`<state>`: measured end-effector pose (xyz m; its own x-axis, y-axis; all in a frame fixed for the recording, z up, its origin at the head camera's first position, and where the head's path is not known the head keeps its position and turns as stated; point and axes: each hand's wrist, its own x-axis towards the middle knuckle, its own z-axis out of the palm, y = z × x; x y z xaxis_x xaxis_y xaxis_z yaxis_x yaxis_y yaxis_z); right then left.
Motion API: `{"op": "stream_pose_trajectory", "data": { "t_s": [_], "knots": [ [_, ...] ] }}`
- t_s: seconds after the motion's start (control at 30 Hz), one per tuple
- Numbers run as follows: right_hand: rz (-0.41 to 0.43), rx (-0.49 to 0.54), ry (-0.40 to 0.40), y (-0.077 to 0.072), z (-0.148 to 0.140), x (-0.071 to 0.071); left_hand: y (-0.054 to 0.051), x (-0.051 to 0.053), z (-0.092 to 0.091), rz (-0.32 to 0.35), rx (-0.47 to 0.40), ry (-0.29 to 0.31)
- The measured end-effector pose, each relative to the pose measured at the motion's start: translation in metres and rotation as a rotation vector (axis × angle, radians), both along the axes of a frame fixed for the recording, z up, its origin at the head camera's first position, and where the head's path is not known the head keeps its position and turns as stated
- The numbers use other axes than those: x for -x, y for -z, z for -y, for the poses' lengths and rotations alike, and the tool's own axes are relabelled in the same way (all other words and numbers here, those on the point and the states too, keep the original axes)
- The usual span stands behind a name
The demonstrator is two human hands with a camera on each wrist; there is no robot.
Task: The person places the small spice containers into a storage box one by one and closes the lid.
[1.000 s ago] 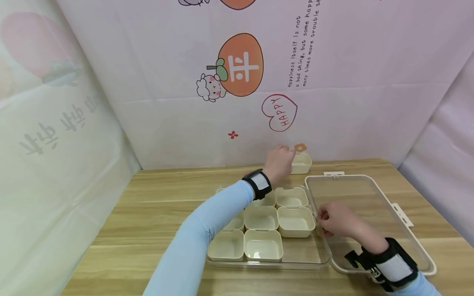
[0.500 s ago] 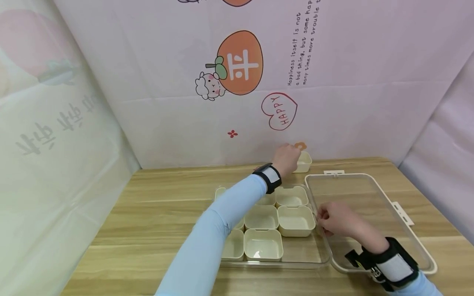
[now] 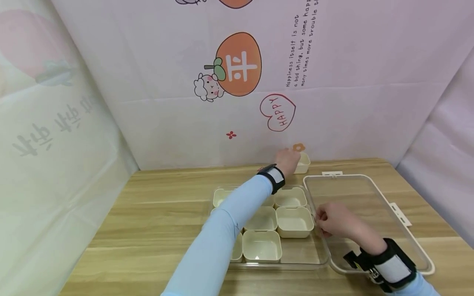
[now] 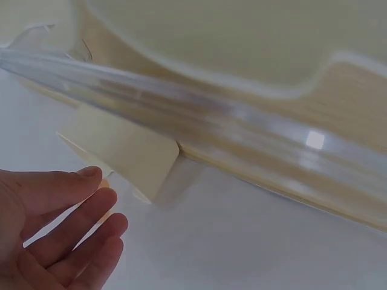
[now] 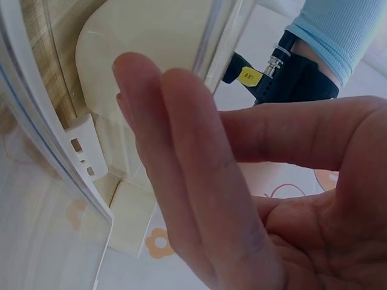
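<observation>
Far cream box sits below a printed "HAPPY" heart, both hands loosely curved and empty, left one nearest.

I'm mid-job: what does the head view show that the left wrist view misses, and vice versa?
Only the head view: the right hand, the lid and the heart print.
Only the left wrist view: the fingertips and thumb of the left hand.
Both: other parts of that hand, the rear box near it, the clear tray and boxes in it.
</observation>
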<state>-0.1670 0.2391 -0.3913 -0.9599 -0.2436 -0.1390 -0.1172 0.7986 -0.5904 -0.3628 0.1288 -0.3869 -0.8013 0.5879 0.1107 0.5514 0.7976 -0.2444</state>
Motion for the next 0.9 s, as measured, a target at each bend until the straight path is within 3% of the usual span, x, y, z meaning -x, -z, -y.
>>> {"op": "stream_pose_trajectory", "data": {
  "t_s": [0.3,0.57,0.9],
  "knots": [
    [-0.005,0.015,0.018,-0.0001,0.0019,-0.0006,0.0099,0.004,0.0021,-0.028,0.048,0.003],
    [-0.033,0.027,-0.007,0.0049,-0.0001,0.0018,0.0091,0.0051,0.0053,0.016,0.069,-0.001],
    [-0.036,0.023,0.015,0.004,-0.0014,0.0001,0.0099,0.0024,0.0027,-0.035,0.074,0.03]
  ]
}}
